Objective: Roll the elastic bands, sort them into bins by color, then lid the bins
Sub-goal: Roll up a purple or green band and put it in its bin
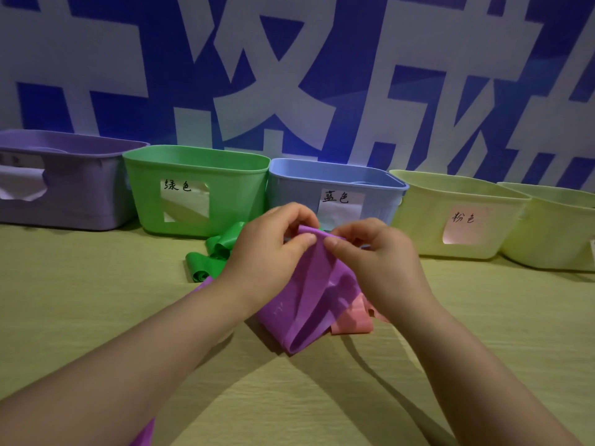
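We pinch the top edge of the purple band with both hands: the left hand and the right hand each hold it between thumb and curled fingers, close together, in front of the blue bin. The band hangs down to the worktop, lying over a pink band. Green bands lie loosely curled before the green bin. A purple bin stands left, a pale yellow bin right.
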The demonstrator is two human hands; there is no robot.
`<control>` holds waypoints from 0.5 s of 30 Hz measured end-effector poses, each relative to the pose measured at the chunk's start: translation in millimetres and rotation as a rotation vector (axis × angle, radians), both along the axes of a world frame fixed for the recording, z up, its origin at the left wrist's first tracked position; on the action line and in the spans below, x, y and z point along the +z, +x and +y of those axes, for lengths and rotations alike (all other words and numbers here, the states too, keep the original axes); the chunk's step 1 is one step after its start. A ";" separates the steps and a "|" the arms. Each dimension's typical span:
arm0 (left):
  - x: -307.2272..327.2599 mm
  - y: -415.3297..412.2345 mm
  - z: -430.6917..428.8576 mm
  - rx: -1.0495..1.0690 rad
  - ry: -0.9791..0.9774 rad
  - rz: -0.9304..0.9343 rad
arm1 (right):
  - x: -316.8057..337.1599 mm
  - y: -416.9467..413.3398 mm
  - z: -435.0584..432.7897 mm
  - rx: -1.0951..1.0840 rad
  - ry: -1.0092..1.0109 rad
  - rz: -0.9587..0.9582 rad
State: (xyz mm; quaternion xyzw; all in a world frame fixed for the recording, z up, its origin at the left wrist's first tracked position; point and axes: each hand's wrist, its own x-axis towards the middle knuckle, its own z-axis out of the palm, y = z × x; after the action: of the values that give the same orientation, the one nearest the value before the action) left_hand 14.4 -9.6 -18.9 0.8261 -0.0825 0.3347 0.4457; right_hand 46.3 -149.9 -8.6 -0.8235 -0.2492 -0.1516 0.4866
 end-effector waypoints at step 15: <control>9.7 -9.3 -4.8 -0.256 -0.179 0.105 | 9.3 1.9 -4.8 0.250 0.330 0.609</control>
State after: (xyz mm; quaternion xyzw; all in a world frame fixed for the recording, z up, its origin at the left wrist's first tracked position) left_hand 5.1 -14.4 -9.2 0.7822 -0.1333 0.2375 0.5604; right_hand 48.2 -154.7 0.7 -0.7045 -0.1639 0.1230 0.6795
